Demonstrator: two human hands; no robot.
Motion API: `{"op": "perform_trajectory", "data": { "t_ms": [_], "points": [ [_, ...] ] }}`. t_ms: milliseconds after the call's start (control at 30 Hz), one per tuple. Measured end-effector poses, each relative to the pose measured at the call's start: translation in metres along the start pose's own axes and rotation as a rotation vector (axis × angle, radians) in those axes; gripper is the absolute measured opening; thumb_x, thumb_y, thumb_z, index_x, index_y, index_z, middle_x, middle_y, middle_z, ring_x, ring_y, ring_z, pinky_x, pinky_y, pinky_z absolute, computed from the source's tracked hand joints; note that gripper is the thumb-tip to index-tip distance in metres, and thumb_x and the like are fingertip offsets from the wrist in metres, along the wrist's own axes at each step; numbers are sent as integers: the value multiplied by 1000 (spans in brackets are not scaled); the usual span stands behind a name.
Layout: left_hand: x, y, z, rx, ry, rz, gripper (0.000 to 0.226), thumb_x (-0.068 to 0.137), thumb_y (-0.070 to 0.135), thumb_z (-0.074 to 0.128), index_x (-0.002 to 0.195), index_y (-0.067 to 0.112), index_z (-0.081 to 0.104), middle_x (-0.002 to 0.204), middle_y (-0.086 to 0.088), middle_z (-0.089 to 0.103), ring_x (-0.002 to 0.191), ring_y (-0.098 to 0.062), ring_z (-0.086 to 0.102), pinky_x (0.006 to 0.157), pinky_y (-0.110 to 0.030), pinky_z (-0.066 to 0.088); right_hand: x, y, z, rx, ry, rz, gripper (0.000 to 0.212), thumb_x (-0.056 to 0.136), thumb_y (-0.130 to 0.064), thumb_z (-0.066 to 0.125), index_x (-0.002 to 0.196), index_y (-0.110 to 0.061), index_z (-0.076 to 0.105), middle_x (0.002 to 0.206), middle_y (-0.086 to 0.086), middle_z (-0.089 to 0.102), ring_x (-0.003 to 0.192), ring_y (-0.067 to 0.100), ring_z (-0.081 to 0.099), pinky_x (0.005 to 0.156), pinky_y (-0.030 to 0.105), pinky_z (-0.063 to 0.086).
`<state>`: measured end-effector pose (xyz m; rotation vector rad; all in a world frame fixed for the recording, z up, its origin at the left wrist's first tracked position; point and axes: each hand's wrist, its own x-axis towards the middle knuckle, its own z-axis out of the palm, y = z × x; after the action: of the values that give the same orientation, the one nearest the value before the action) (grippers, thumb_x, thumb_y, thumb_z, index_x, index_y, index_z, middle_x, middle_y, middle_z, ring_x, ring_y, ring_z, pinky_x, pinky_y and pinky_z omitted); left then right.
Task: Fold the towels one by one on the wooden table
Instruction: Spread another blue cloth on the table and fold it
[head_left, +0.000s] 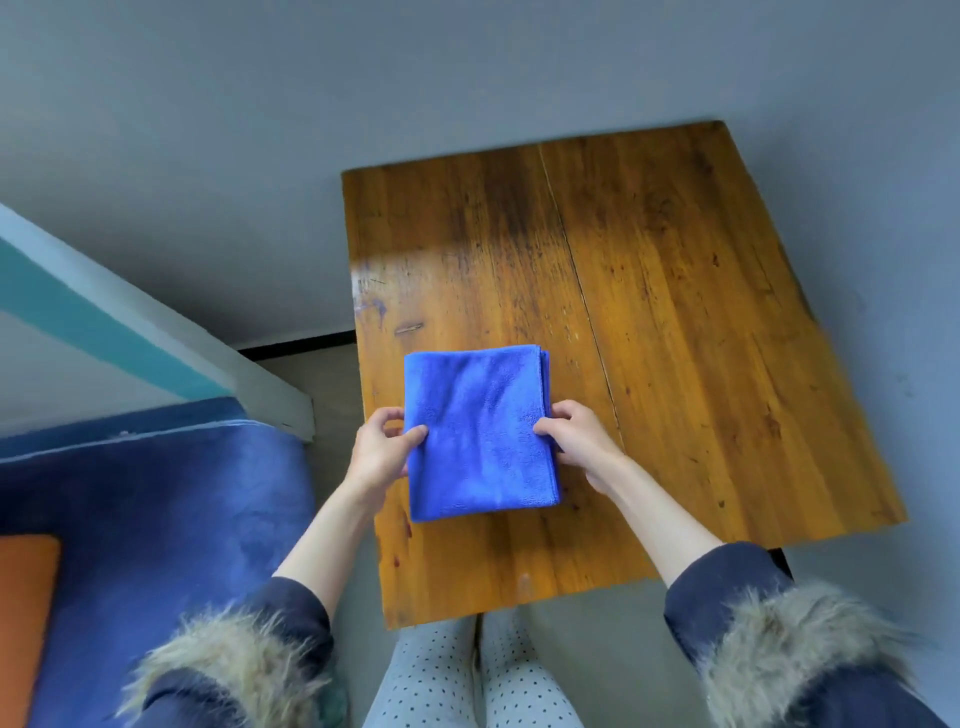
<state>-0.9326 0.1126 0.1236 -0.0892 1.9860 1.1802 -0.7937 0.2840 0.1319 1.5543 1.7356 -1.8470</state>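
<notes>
A person standing at a wooden table (649, 312) holds a folded blue towel (480, 434) by its two side edges, seen from a head-worn camera looking down. The towel, a thick rectangle of several layers whose stacked edges show along its right side, lies in the lower centre of the frame on the near left part of the tabletop. The left hand (382, 449) pinches the towel's left edge, thumb on top of the cloth and the other fingers curled beside and beneath it. The right hand (574, 434) grips the right edge in the same way, thumb pressed onto the upper surface and fingers curled round the layered edge. Both bare forearms reach in from the bottom of the frame, out of dark sleeves (727, 587) trimmed with shaggy fur cuffs (789, 649). The tabletop is worn, glossy orange-brown wood with a long crack running from its far edge toward the near edge, right of the towel. Below the table's near edge, at bottom centre, are the person's legs in pale dotted trousers (467, 680). At the lower left of the frame lies a blue velvety surface (156, 519) with an orange item (26, 613) at its edge. A white and teal beam (104, 322) crosses the left side, and a grey wall (467, 67) fills the upper part of the frame.
</notes>
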Motion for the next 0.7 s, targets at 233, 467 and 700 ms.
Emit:
{"op": "perform_trajectory", "data": {
  "t_ms": [233, 467, 700],
  "points": [
    [-42, 24, -102, -141, 175, 134, 21, 87, 16, 62, 107, 18, 57, 101, -8, 64, 91, -19, 66, 76, -39, 57, -42, -84, 61, -28, -151, -226, 27, 86, -7, 61, 112, -5, 55, 105, 8, 60, 83, 14, 59, 68, 27, 52],
    [-77, -11, -207, -340, 285, 131, 14, 88, 10, 60, 99, 18, 57, 91, -2, 64, 73, -8, 63, 61, -27, 54, -79, -133, 164, -140, -323, -306, 21, 86, -3, 60, 106, -7, 55, 103, 11, 60, 81, 14, 58, 62, 25, 48],
    [-96, -72, -324, -521, 369, 81, 20, 87, 4, 59, 100, 20, 58, 92, -3, 64, 67, -4, 66, 53, -22, 54, -101, -150, 307, -284, -453, -302, 15, 86, -3, 58, 97, -11, 59, 98, 9, 66, 78, 15, 63, 63, 27, 49]
  ]
}}
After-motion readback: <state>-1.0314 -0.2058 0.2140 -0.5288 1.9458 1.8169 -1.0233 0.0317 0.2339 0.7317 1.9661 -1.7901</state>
